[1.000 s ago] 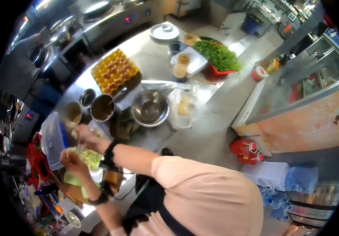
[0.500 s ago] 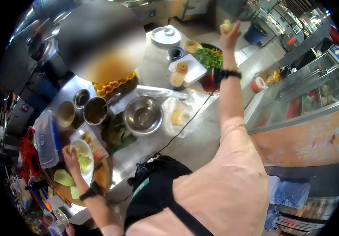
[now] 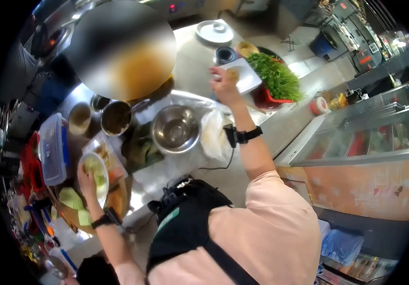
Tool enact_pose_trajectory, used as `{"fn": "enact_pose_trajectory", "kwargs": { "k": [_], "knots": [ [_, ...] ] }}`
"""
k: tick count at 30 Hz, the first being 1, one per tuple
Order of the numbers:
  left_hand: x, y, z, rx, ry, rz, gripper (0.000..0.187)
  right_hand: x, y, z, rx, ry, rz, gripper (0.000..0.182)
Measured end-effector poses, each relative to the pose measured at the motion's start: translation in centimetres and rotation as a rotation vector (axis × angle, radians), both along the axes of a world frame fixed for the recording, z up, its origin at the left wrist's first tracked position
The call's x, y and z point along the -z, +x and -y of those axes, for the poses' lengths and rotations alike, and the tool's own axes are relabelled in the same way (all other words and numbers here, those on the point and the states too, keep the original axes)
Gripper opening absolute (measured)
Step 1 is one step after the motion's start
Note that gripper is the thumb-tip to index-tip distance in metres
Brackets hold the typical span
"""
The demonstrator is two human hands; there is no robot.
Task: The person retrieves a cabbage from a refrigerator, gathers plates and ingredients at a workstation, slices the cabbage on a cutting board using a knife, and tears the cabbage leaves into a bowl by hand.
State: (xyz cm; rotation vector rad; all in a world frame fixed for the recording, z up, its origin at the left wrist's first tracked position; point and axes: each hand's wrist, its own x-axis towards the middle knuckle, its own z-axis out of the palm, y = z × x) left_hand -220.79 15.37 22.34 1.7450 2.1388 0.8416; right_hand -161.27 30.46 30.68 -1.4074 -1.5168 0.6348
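Observation:
My left hand is closed over the near-left rim of a white bowl that holds pale green chopped leaves, with some fingertips hidden. My right hand is above the metal table, its fingers bent together beside a shallow white tray. Something small and pale shows at the fingers, too blurred to name. The tan cap of a squeeze bottle shows just behind this hand; most of the bottle is hidden. A steel bowl stands between my hands.
A red basket of green herbs is beyond my right hand. Metal pots and a lidded clear box stand at left. Cut green pieces lie on a round board. A blurred person is opposite.
My right hand has come down and left from its raised position, where it held a pale lump, to beside the tray and bottle. My left hand stays at the white bowl. The view has shifted.

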Motion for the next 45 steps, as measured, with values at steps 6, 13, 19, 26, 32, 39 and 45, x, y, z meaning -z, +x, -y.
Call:
{"fn": "enact_pose_trajectory", "kwargs": {
  "k": [6, 13, 19, 26, 32, 39, 45],
  "knots": [
    [0.5, -1.4, 0.1, 0.061, -0.049, 0.197, 0.039, -1.3, -6.7, 3.3, -0.282, -0.091, -0.001, 0.037],
    [-2.6, -2.8, 2.2, -0.166, -0.34, 0.046, 0.056, -1.2, -19.6, 7.6, -0.618, -0.383, -0.164, 0.03],
    [1.2, -1.9, 3.0, -0.182, -0.324, -0.153, 0.081, 1.2, -36.1, 11.0, -0.95, -0.305, -0.168, 0.029],
    [-2.1, -8.0, 4.9, 0.024, -0.124, 0.554, 0.038, 4.5, -45.8, 10.7, -0.957, -0.142, -0.102, 0.042],
    [-1.0, -8.5, 4.6, 0.134, -0.101, 1.153, 0.037, 4.2, -48.2, 9.2, -1.091, -0.054, 0.084, 0.061],
    [1.3, -9.1, 4.1, 0.091, -0.027, 1.239, 0.036, 5.0, -49.2, 7.3, -1.27, -0.24, 0.231, 0.061],
    [1.4, -9.0, 3.8, -0.006, 0.061, 1.171, 0.033, 3.5, -50.6, 7.6, -1.213, -0.295, 0.419, 0.079]
  ]
}}
